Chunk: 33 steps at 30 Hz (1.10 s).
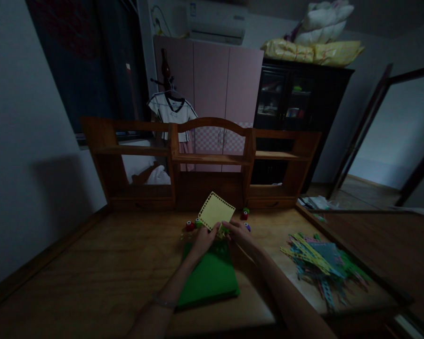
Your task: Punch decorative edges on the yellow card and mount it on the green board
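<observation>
A square of yellow paper (217,210), with a row of punched holes along its left and upper edges, is tilted up above the desk. At its lower corner, my left hand (205,240) pinches it between thumb and fingers. My right hand (240,233) is closed around a small green object (224,230) at the paper's lower right edge; fingers hide most of it, so its kind is unclear. Below both hands lies a green flat block or folder (212,278). Yellow scraps show around the fingertips.
Small red (190,226) and green-and-red (245,214) figures with eyes stand behind my hands, with a purple one (247,227) on the right. A pile of coloured paper strips (321,259) lies at the desk's right. A wooden shelf (212,160) borders the back.
</observation>
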### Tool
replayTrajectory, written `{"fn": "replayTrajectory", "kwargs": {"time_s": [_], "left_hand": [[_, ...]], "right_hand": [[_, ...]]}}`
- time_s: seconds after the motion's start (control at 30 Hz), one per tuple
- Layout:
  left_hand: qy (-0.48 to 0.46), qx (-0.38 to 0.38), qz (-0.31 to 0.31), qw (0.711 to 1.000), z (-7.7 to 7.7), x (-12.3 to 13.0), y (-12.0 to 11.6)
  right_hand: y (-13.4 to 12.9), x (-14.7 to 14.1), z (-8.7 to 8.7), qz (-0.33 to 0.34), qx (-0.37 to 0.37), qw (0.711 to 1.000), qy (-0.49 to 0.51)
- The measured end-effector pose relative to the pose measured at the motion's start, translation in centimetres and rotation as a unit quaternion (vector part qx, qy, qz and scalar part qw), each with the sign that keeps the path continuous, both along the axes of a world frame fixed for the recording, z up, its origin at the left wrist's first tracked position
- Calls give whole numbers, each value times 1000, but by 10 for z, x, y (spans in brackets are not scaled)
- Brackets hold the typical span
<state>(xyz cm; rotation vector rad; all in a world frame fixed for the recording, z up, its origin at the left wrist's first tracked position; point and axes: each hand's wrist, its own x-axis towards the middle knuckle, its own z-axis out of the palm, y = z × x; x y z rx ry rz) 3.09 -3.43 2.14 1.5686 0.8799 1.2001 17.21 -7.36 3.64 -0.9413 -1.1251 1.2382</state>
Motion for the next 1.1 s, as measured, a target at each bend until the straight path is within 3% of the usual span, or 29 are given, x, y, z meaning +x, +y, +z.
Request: {"fn": "replayTrajectory", "kwargs": {"time_s": [0.27, 0.8, 1.1], "left_hand": [[-23, -39, 12, 999, 5, 1, -4], [-6, -11, 14, 1000, 9, -1, -8], [33, -19, 1, 999, 7, 1, -10]], "right_hand": [[-1, -3, 2, 3, -4, 1000, 3], [-3, 2, 1, -17, -13, 1000, -21], [0, 3, -5, -17, 24, 1000, -2]]}}
